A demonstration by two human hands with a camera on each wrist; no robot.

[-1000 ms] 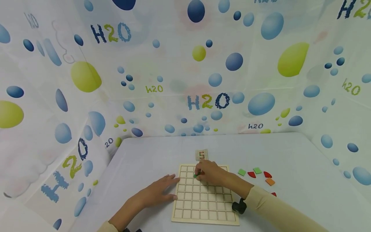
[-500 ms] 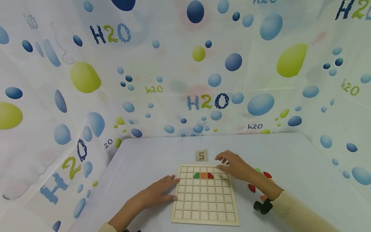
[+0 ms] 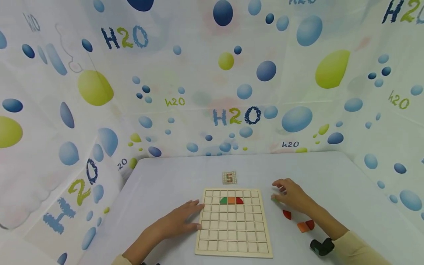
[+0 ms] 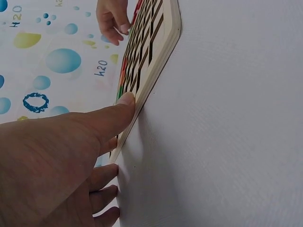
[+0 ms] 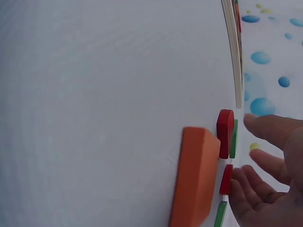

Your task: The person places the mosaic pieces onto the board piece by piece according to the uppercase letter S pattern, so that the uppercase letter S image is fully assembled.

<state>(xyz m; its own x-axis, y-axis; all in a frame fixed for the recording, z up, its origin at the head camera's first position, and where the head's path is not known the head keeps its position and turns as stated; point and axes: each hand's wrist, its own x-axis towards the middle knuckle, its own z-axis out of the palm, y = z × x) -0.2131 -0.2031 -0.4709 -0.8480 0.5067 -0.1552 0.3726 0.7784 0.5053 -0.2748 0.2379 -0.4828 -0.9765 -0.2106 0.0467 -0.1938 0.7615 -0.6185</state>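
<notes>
My left hand [image 3: 179, 219] rests at the left edge of a wooden grid board [image 3: 233, 232], fingers straight; in the left wrist view the thumb [image 4: 113, 118] lies on the rim. A green quarter-round tile [image 3: 224, 200], an orange square tile [image 3: 231, 200] and a red quarter-round tile [image 3: 239, 200] sit side by side in an upper row. My right hand [image 3: 293, 195] is right of the board, over the loose tiles, thumb and fingers apart and nothing between them. A green tile [image 5: 235, 138] shows beyond a loose red tile [image 5: 225, 134] in the right wrist view.
A small pattern card [image 3: 229, 177] with a gridded figure lies behind the board. Near the right forearm are a loose orange tile [image 3: 303, 227] and another red tile [image 3: 310, 224]. A printed curtain [image 3: 198, 73] hangs behind the white table [image 3: 172, 173].
The right hand has let go of the green quarter-round tile on the board and moved right to the loose tiles. The left hand has stayed at the board's edge.
</notes>
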